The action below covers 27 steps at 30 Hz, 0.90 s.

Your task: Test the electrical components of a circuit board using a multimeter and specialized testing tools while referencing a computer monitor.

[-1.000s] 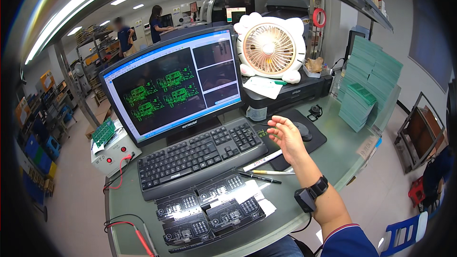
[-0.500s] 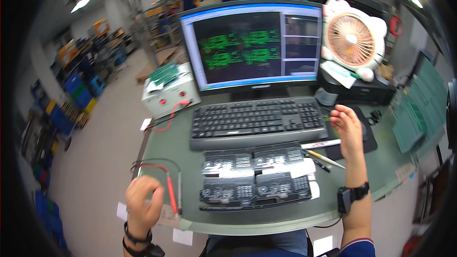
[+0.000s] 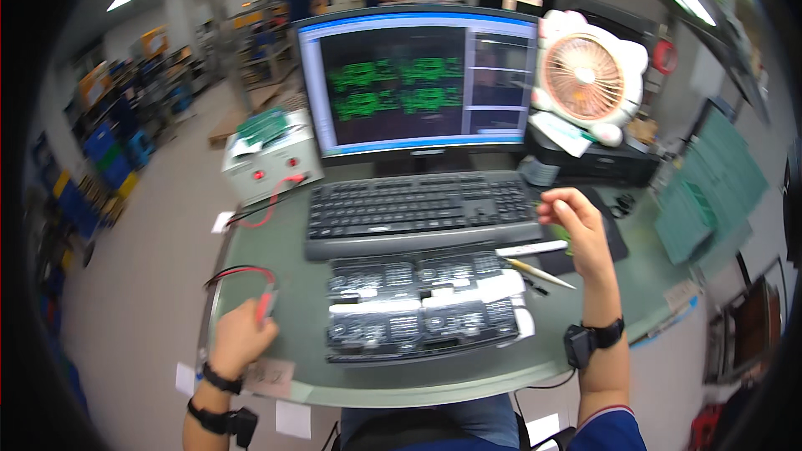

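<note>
My left hand [image 3: 239,337] is closed around a red test probe [image 3: 266,305] at the table's left edge. A greyish probe beside it is partly hidden by the fingers. My right hand [image 3: 578,230] hovers over the dark mouse pad [image 3: 614,242], right of the keyboard [image 3: 422,207]. Its fingers are curled towards the thumb; what they hold, if anything, cannot be made out. Between my hands lies a dark panel of circuit boards [image 3: 384,330], shiny with glare. Behind the keyboard, a monitor [image 3: 393,88] displays green board outlines on black.
A white box [image 3: 271,165] with red sockets and a cable stands left, green boards [image 3: 263,127] on top. A yellowish pen-like tool [image 3: 543,274] and a white stick [image 3: 532,248] lie right of the panel. A fan [image 3: 585,75] and green upright panels [image 3: 710,175] stand right. Two people work behind.
My left hand has come onto the table edge and closed on the red probe that lay there. My right hand stays raised, its fingers more curled. The whole view has shifted slightly.
</note>
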{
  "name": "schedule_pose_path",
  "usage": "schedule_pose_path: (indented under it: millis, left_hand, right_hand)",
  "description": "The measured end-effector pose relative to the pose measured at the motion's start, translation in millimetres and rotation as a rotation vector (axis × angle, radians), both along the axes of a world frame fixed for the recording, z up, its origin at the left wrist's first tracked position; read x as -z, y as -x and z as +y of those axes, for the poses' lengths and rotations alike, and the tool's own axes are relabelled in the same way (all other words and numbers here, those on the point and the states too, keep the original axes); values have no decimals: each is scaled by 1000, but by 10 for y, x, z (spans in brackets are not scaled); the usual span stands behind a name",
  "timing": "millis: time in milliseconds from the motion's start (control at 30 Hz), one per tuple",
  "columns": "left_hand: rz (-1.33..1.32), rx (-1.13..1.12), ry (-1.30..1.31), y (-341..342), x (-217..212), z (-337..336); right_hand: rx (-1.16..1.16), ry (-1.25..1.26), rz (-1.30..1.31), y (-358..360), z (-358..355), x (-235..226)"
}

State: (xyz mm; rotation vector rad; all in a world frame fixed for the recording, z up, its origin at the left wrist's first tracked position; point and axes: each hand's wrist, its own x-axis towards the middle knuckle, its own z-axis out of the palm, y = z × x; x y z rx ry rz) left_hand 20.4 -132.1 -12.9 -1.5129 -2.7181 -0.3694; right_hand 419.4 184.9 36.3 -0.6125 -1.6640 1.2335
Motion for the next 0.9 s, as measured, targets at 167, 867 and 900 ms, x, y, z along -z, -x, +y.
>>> schedule_pose_path:
  millis: [167,867,900]
  left_hand:
    - [-983,-199,-605,654,151,-400]
    - [-1915,548,-1005,-502,-733,670]
    - [-1913,547,-1002,-499,-684,707]
  right_hand:
    - [92,33,33,-419,128,-98]
    - [-15,-639,-1291,-348,5,364]
    - [-16,-637,-1288,-323,-3,398]
